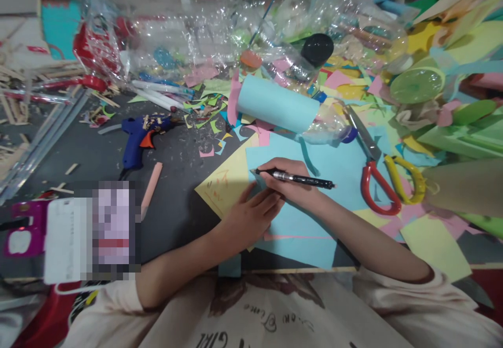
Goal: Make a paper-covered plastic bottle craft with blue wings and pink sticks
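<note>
A black pen is gripped in my right hand, its tip at the left edge of a light blue paper sheet. Flat on the papers, with fingers stretched toward the right hand, lies my left hand. Under it, a yellow paper with orange marks sticks out to the left. Beyond the hands lies a plastic bottle wrapped in light blue paper, with a pink piece at its left end and a dark blue cap on the right. Red and yellow handled scissors rest to the right of my right hand.
A blue glue gun lies at left, near an orange-pink stick and clear glue sticks. Several pens, paper scraps and clear plastic bottles crowd the back. Coloured paper is heaped at right.
</note>
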### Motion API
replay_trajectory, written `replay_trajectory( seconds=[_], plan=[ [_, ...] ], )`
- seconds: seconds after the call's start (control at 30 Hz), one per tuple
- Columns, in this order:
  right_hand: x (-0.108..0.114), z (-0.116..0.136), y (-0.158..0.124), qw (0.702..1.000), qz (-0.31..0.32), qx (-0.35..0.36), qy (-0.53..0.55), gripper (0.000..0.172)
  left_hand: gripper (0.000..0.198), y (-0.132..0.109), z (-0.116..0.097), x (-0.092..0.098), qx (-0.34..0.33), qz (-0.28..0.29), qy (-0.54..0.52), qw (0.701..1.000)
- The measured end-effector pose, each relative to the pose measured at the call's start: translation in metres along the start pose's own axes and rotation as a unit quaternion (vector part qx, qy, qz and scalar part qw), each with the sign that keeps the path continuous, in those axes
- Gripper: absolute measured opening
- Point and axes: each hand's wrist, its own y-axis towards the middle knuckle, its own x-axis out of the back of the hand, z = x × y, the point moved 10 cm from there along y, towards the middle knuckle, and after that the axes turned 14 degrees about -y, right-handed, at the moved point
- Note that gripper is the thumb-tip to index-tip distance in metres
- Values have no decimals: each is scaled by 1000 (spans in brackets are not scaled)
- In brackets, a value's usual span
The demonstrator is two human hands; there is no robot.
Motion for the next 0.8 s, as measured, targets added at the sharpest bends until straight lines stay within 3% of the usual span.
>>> replay_trajectory(
  seconds=[0.2,0.43,0.6,0.8],
  plan=[
    [-2,6,-1,999,0,52,9,14,34,0,-1,0,-7,-1,3,1000],
    [5,2,-2,999,-37,28,-11,16,36,-1,-2,0,-7,-11,7,1000],
    [0,11,-3,996,-23,85,-20,14,33,-1,-2,0,-8,-9,13,1000],
    [10,1,-4,998,-59,33,-14,15,36,-1,-2,-1,-13,-8,21,1000]
  ],
)
